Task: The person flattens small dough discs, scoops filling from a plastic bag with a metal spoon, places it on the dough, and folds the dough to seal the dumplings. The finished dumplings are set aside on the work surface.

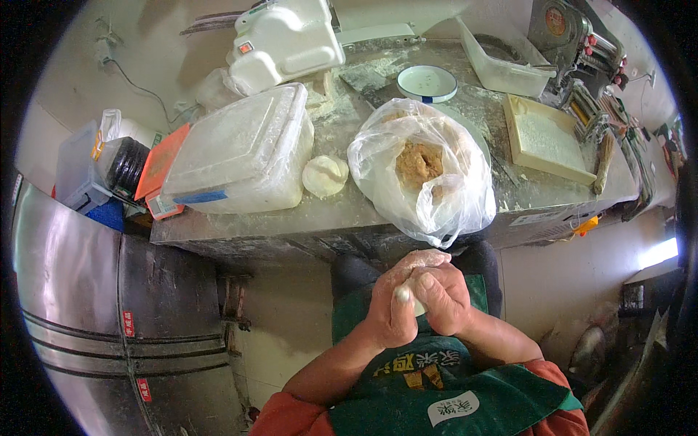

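My left hand (391, 308) and my right hand (448, 300) are cupped together above my lap, just in front of the table edge. Between them is a pale piece of dough (419, 306), mostly hidden by the palms and thumbs. Flour dusts my fingers. Beyond my hands, a clear plastic bag (376, 158) stands open on the table with a brown, lumpy filling (420, 163) inside. To its left sits a round ball of white dough (325, 176).
Left on the floury metal table (262, 220) are a lidded plastic bin (240, 147) and an orange kitchen scale (163, 158). Behind the bag is a white enamel dish (427, 82). A shallow wooden box (545, 136), a brush (604, 163) and a dough-rolling machine (583, 49) stand right.
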Action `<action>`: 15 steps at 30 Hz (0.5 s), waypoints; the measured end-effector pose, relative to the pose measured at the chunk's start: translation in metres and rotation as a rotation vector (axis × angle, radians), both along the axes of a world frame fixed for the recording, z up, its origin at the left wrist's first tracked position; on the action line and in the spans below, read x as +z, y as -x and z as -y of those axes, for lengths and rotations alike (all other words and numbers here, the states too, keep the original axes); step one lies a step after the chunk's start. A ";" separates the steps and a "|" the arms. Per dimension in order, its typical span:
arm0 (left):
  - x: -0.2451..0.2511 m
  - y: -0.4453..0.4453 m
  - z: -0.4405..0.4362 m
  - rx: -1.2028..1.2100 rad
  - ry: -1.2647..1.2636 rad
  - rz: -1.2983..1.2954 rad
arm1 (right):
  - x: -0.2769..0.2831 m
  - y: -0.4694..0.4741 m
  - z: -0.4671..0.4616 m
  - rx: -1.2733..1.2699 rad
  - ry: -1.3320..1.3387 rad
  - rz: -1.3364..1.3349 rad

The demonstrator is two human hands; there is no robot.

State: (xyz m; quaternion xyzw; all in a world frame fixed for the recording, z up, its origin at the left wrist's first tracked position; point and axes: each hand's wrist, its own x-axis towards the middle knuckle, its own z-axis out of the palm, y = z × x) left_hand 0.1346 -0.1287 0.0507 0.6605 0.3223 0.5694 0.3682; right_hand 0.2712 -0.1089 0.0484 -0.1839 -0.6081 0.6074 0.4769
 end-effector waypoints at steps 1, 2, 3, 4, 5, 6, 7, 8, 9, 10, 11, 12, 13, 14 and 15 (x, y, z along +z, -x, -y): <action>0.001 0.000 0.001 -0.020 0.002 0.031 | 0.001 0.002 0.003 0.022 0.086 -0.039; 0.002 0.000 0.002 -0.031 0.029 0.061 | 0.002 0.004 0.007 0.050 0.163 -0.110; 0.003 0.000 0.003 -0.046 0.040 0.080 | 0.002 0.005 0.009 0.002 0.189 -0.073; 0.002 0.001 0.001 -0.041 0.016 0.050 | 0.003 0.007 0.011 -0.038 0.204 -0.065; 0.001 0.001 -0.001 -0.039 -0.020 0.012 | 0.003 0.007 0.012 -0.056 0.217 -0.052; 0.001 0.000 -0.001 -0.025 -0.026 -0.021 | 0.003 0.006 0.011 -0.087 0.131 -0.036; 0.000 0.000 -0.002 -0.033 -0.042 -0.027 | 0.002 0.005 0.010 -0.096 0.042 -0.017; -0.001 -0.001 -0.001 -0.028 -0.027 -0.026 | 0.002 0.004 0.008 -0.104 -0.047 0.003; -0.001 -0.001 -0.001 -0.035 -0.027 -0.026 | 0.002 0.003 0.005 -0.097 -0.087 -0.002; 0.000 -0.001 -0.001 -0.023 -0.028 -0.050 | 0.002 0.002 0.003 -0.093 -0.127 -0.006; 0.000 0.000 0.000 -0.023 -0.046 -0.075 | 0.002 0.001 0.002 -0.077 -0.161 -0.009; 0.001 0.001 -0.002 -0.017 -0.068 -0.101 | 0.002 0.000 0.001 -0.081 -0.155 -0.003; 0.002 0.001 -0.003 -0.039 -0.052 -0.108 | 0.003 0.000 0.001 -0.073 -0.145 0.004; 0.003 0.002 -0.005 -0.056 -0.040 -0.118 | 0.003 0.000 0.001 -0.075 -0.138 -0.029; 0.004 0.002 -0.007 -0.069 -0.022 -0.133 | 0.004 -0.001 0.001 -0.096 -0.139 0.016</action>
